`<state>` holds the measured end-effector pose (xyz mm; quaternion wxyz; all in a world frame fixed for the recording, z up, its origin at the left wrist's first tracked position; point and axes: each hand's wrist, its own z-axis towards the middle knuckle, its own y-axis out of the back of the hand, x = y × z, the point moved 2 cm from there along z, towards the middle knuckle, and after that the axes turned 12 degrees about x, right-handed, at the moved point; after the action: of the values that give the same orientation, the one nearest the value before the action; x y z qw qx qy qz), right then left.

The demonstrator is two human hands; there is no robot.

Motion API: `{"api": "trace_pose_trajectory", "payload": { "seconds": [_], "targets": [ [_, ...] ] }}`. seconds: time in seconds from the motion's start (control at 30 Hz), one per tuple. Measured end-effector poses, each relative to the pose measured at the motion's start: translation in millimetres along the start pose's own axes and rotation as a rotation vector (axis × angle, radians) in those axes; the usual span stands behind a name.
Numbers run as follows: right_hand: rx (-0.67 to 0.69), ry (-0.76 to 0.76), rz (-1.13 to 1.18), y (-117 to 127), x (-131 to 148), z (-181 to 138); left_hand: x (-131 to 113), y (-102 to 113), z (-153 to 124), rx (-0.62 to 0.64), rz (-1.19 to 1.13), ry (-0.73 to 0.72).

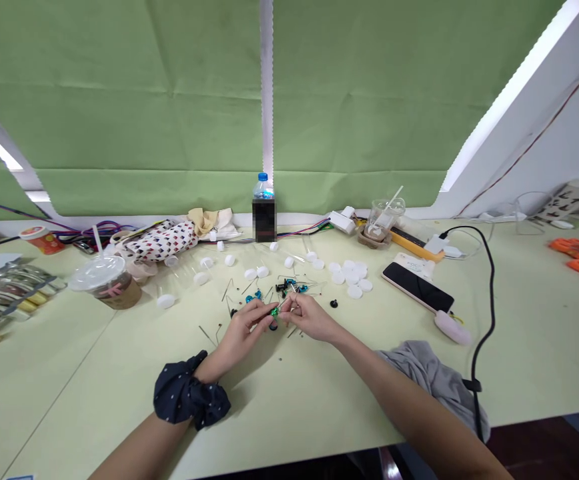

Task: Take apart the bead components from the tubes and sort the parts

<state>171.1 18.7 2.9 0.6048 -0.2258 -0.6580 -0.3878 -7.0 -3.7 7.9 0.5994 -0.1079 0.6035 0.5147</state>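
Note:
My left hand (243, 331) pinches a small shiny green part (274, 312) between thumb and fingers, above the middle of the table. Close against it on the right, my right hand (313, 319) is closed in a pinch on a thin metal rod (283, 304) that meets the green part. The rod's far end is hidden by the fingers. Just beyond both hands lies a loose cluster of small black and blue parts (289, 287) with thin bent metal rods. One black part (334, 303) sits apart to the right.
White round caps (352, 275) and clear tubes lie behind the hands. A lidded drink cup (104, 280) stands left, a bottle (263, 187) at the back. On the right are a phone (417, 287), a black cable (492, 287) and grey cloth (429, 373).

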Motion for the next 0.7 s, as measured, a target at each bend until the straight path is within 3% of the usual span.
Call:
{"api": "trace_pose_trajectory", "payload": {
  "seconds": [0.23, 0.43, 0.7],
  "targets": [
    [0.084, 0.002, 0.049, 4, -4, 1, 5, 5, -1, -0.018, 0.001, 0.036],
    [-0.033, 0.123, 0.005, 8, -2, 3, -1, 4, 0, 0.039, 0.028, 0.032],
    [-0.085, -0.054, 0.015, 7, -17, 5, -2, 2, 0, 0.043, 0.034, 0.037]
  ]
}}
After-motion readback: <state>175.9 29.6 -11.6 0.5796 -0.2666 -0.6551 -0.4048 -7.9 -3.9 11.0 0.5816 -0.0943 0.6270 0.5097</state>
